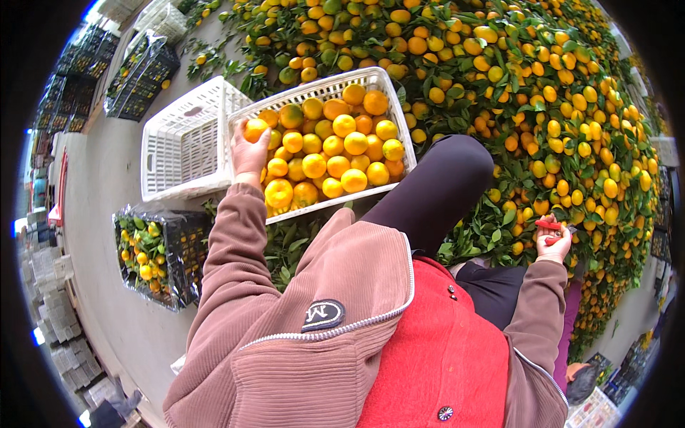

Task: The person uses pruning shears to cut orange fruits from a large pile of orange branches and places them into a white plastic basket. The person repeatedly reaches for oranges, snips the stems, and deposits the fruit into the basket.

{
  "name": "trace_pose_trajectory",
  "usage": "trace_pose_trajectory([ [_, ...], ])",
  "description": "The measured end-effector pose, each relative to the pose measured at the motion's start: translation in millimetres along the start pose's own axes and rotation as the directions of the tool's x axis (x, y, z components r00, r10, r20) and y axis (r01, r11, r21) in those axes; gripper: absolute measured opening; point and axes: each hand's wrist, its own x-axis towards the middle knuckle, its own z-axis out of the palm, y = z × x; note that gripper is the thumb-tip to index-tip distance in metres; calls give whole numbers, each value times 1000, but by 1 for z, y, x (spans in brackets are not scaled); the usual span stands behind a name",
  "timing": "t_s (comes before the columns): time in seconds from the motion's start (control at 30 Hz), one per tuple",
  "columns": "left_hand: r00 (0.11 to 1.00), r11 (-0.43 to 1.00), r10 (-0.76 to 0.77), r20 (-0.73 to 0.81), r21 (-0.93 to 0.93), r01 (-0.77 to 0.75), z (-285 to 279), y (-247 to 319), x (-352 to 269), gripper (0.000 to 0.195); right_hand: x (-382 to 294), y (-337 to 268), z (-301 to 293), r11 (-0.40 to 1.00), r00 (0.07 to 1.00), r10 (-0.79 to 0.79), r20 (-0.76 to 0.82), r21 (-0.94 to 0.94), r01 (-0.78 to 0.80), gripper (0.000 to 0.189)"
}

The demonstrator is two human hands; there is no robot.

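Note:
My left hand [250, 152] grips an orange citrus fruit [256, 130] at the left end of a white plastic crate [395, 107]. Loose mandarin-like fruits [333, 145] fill much of that crate, some with greenish skin. Out to the right, my right hand [553, 242] holds red-handled pruning snips [550, 224]; their blades are hard to make out. That hand is close to a large heap of citrus fruits with leaves [556, 128].
A second white crate [184, 139] adjoins the filled one on the left. Plastic-lined black crates [184, 251] of leafy fruit stand on the grey floor [96, 214]. Stacked crates [56, 289] line the far left. Another person's head [582, 382] shows at lower right.

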Motion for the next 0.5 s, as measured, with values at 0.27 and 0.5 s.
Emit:
trace_pose_trajectory([
  [0.27,834,926,181,521,196,-323,93,34,-10,61,-43,2,-5,998,993,-29,111,61,23,20],
  [0.5,882,877,375,285,201,-437,86,44,24,25,-63,9,37,978,1000,25,-10,209,-22,22],
])
